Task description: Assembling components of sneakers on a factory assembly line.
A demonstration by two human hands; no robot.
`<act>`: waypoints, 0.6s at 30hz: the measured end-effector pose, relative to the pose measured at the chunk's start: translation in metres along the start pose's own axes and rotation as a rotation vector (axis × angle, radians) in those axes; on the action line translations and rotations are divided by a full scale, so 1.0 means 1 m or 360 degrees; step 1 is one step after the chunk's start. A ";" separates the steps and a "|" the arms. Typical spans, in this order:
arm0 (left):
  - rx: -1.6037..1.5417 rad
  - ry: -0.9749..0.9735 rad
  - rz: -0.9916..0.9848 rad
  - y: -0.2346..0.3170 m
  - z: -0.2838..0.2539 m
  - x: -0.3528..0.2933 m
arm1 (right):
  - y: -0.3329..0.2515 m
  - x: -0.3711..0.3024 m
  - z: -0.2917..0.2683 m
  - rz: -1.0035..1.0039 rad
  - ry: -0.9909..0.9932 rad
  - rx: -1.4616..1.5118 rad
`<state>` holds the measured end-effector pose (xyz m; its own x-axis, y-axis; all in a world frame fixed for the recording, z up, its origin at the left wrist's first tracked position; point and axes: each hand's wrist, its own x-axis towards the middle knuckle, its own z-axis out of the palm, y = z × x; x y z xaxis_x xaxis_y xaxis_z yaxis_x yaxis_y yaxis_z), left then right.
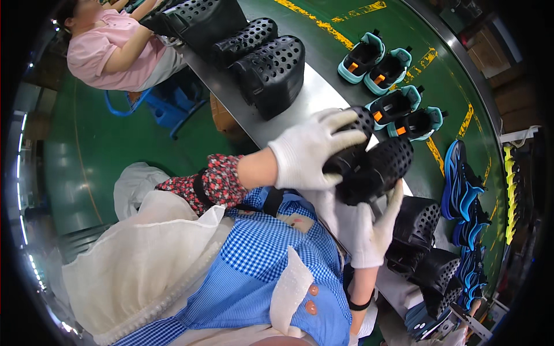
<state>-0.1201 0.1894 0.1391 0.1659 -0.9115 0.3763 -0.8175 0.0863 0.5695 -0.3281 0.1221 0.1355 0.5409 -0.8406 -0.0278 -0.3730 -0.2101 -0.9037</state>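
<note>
My left hand (pixel 311 151), in a white glove with a floral sleeve behind it, lies over the top of a black perforated shoe (pixel 356 128) and grips it. My right hand (pixel 372 228), also in a white glove, comes up from below and cups a second black perforated shoe (pixel 378 170) from underneath. The two shoes are pressed together between my hands, above the edge of the metal table (pixel 311 95). My blue checked apron fills the lower middle of the view.
More black perforated shoes stand at the table's far end (pixel 271 69) and beside my right hand (pixel 421 230). Teal shoes (pixel 378 63) and blue shoes (pixel 459 184) lie on the green belt (pixel 438 46). A person in a pink shirt (pixel 109 49) sits at the upper left by a blue stool (pixel 167 106).
</note>
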 end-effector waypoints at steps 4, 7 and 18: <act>0.0113 0.0091 -0.0068 -0.021 -0.018 -0.006 | -0.004 0.019 0.025 -0.0083 -0.0111 0.0059; 0.0267 0.0086 -0.0070 -0.037 -0.026 -0.005 | 0.010 0.037 0.038 -0.0276 -0.0183 -0.0011; 0.0378 0.0206 0.0171 0.023 -0.036 0.017 | 0.023 -0.017 -0.056 -0.0068 0.0494 -0.0158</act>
<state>-0.1167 0.1906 0.1848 0.1278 -0.8419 0.5242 -0.9379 0.0693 0.3399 -0.3882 0.1038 0.1395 0.3077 -0.9388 0.1546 -0.4348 -0.2833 -0.8548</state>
